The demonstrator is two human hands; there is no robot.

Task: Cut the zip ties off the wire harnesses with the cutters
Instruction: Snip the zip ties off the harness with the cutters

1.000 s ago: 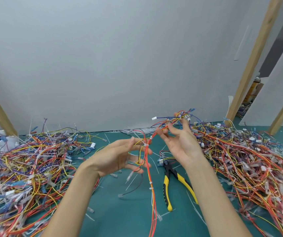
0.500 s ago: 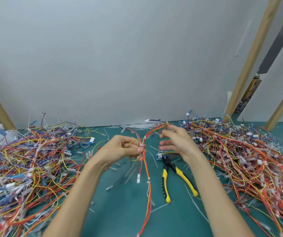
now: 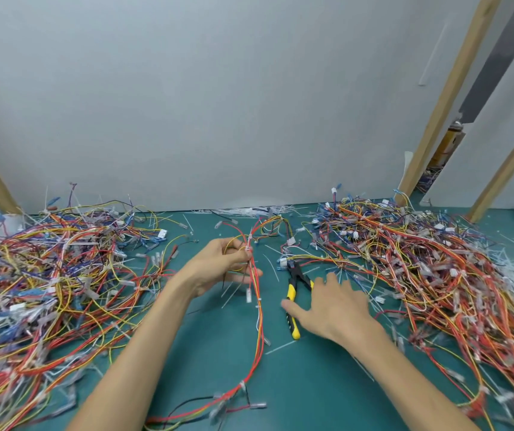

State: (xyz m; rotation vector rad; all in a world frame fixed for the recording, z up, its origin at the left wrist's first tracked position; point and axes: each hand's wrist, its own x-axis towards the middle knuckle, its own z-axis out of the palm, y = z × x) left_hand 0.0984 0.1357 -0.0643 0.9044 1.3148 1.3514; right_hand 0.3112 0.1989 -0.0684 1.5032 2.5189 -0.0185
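A wire harness (image 3: 257, 309) of red, orange and yellow strands hangs from the left hand (image 3: 221, 269), whose fingers are pinched closed on it at a white zip tie (image 3: 248, 248); its tail trails down onto the green worktop (image 3: 305, 384). The yellow-and-black cutters (image 3: 293, 301) lie on the worktop just right of it. The right hand (image 3: 330, 306), fingers spread, rests over the handles. Tangled wire piles (image 3: 56, 275) lie left and right.

Bare tabletop (image 3: 296, 390) stays free in the middle; the left wire pile (image 3: 47, 290) and right wire pile (image 3: 429, 275) block both sides.
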